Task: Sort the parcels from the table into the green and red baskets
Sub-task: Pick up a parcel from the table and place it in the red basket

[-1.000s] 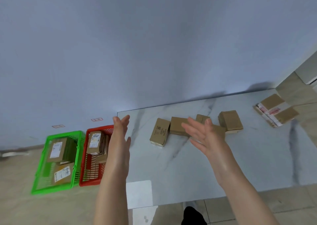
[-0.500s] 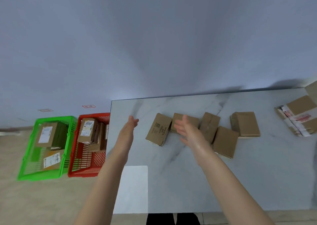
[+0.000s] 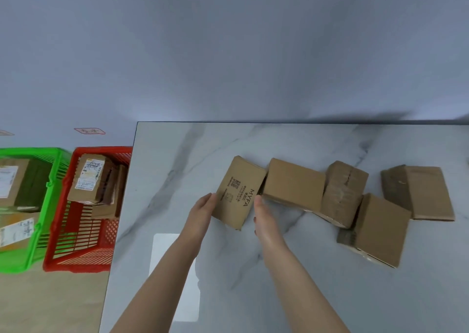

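Observation:
Several brown cardboard parcels lie in a loose row on the marble table (image 3: 253, 289). The leftmost one, a printed parcel (image 3: 238, 193) with a QR code and "MYFA", sits between my hands. My left hand (image 3: 201, 212) presses its left edge and my right hand (image 3: 264, 221) presses its right edge. To its right lie a plain parcel (image 3: 294, 184), a taped parcel (image 3: 342, 190) and two more parcels (image 3: 380, 228) (image 3: 427, 193). On the floor to the left stand the red basket (image 3: 76, 233) and the green basket (image 3: 53, 180), both holding labelled parcels.
The table's left edge runs right beside the red basket. A grey wall rises straight behind the table and baskets. A small red label (image 3: 89, 130) sits behind the red basket. A bright white patch (image 3: 175, 256) shows on the tabletop under my left forearm.
Both hands have moved forward and down from open in the air to the two sides of the printed parcel. The view has moved closer to the table.

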